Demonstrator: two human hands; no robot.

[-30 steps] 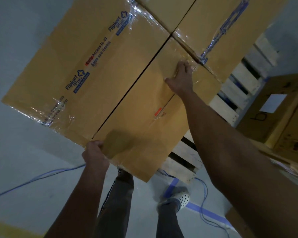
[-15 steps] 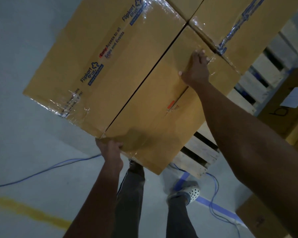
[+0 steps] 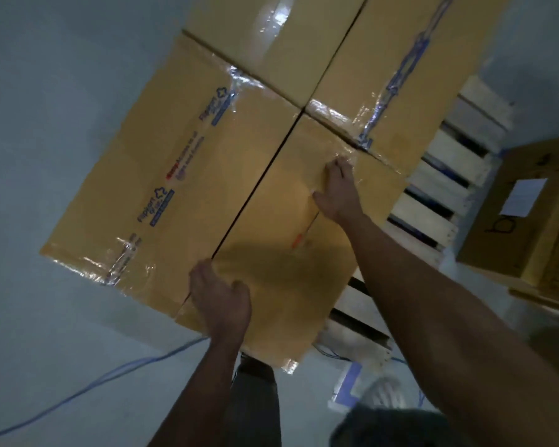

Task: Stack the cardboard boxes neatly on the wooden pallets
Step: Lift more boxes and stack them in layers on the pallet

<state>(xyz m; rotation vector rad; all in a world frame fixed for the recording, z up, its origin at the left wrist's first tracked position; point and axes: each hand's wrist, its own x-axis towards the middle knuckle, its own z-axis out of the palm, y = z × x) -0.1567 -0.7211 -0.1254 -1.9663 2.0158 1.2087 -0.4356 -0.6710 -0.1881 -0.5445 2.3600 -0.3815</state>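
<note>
Several taped cardboard boxes lie edge to edge on a wooden pallet. The nearest box sits to the right of a printed box. Behind them are two more boxes. My left hand rests on the near corner of the nearest box, fingers curled over its edge beside the seam. My right hand lies flat on the far part of that box's top, fingertips at its far edge.
A brown box with a white label stands at the right beside the pallet. A blue cable runs across the grey floor at lower left. Blue floor tape and my legs and shoe are below the box.
The view has shifted, so the boxes sit lower and further right in frame. My left hand has come up from under the near edge onto the box's corner. My right hand stays on the box top.
</note>
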